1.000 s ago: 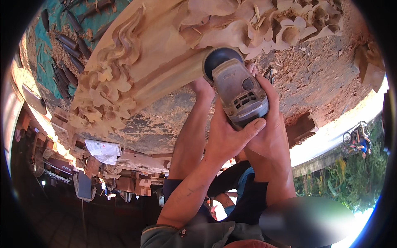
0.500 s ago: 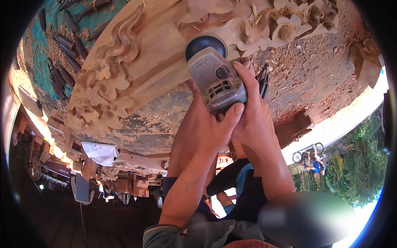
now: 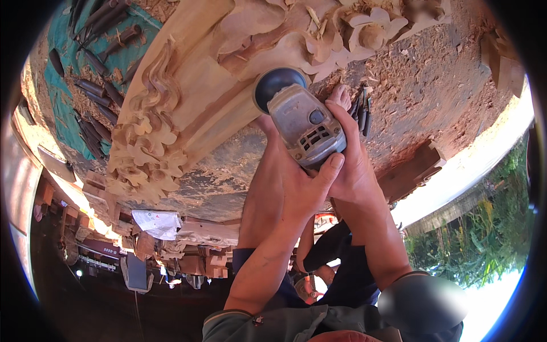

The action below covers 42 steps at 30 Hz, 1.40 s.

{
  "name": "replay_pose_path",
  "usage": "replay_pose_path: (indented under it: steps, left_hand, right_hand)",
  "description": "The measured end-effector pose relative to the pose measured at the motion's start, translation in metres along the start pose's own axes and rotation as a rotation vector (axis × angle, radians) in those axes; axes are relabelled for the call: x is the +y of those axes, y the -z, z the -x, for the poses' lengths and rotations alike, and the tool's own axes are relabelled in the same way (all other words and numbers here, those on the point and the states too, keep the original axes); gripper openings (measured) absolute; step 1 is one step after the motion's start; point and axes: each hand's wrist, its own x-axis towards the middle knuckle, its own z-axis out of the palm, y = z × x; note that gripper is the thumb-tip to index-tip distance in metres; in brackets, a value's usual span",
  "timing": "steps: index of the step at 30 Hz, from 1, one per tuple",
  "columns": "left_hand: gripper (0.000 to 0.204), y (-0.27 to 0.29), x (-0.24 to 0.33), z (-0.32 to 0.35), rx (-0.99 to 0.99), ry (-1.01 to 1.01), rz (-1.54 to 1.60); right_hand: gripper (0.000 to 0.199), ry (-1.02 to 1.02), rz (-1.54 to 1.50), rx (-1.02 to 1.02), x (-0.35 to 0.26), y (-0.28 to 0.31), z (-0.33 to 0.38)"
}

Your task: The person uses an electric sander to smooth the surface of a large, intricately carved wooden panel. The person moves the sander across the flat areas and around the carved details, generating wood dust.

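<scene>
Sander is held in two hands over carved panel

In the head view, both forearms are brought up from the lower edge and the wrists are almost joined behind the sander [image 3: 305, 125]. Its casing is grasped firmly by both hands. The left hand [image 3: 299, 181] is closed on the left side, with the thumb stretched toward the right hand [image 3: 354, 165], which is curled around the right side. The underside fingers are hidden. The round black pad [image 3: 279, 88] is held tilted over the smooth band of the carved wooden panel [image 3: 196, 80]; full contact cannot be told.

Compared with half a second ago, the pad is placed closer to the panel's lower edge, and the cyclist at right is gone from view.

Light characters are seen on a maroon object [image 3: 99, 246]; on the white sheet [image 3: 156, 224], the print is too small to be read.
</scene>
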Motion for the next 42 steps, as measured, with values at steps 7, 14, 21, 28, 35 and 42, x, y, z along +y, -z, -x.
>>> replay_pose_path:
  steps: [7, 14, 21, 28, 35, 42]
  left_hand:
    - [0.078, 0.001, 0.017, -0.013, 0.130, -0.070, 0.008]
    - [0.078, -0.002, 0.027, -0.026, 0.130, -0.112, -0.075]
    - [0.079, 0.000, 0.026, -0.030, 0.139, -0.129, -0.108]
    - [0.078, 0.001, 0.027, -0.035, 0.152, -0.126, -0.130]
    - [0.081, -0.011, 0.035, -0.024, 0.221, -0.105, -0.300]
    - [0.084, -0.015, 0.026, -0.014, 0.201, -0.119, -0.144]
  right_hand:
    - [0.103, 0.152, -0.201, 0.077, 0.015, -0.020, -0.018]
    - [0.103, 0.170, -0.255, 0.156, 0.023, -0.027, -0.026]
    - [0.101, 0.155, -0.318, 0.198, 0.026, -0.032, -0.027]
    - [0.098, 0.121, -0.406, 0.172, 0.031, -0.039, -0.029]
    - [0.117, 0.044, -0.452, 0.024, 0.033, -0.026, -0.023]
    - [0.104, 0.091, -0.371, 0.011, 0.022, -0.005, -0.022]
